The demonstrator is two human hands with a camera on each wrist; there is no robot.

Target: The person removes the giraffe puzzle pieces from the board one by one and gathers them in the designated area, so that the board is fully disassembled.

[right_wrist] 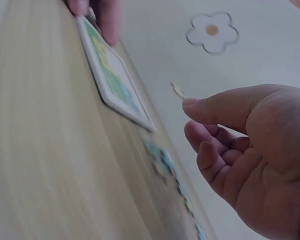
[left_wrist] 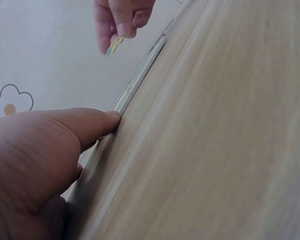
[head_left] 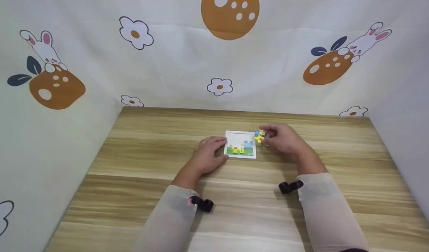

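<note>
A white-rimmed jigsaw puzzle tray (head_left: 240, 157) lies flat on the wooden table, partly filled along its bottom and right side with a green and blue picture. My left hand (head_left: 209, 154) touches the tray's left side, thumb by the near corner and fingers farther up the edge. In the left wrist view, its thumb (left_wrist: 90, 122) lies straight against the rim. Just right of the tray, my right hand (head_left: 282, 138) pinches a yellow and blue puzzle piece (head_left: 259, 137) between thumb and fingers, raised above the table. The right wrist view shows this piece (right_wrist: 178, 90) nearly edge-on.
Several loose puzzle pieces (right_wrist: 162, 159) lie on the table right of the tray in the right wrist view, blurred. The wooden table (head_left: 137, 154) meets a printed cloth (head_left: 172, 70) at the back and sides.
</note>
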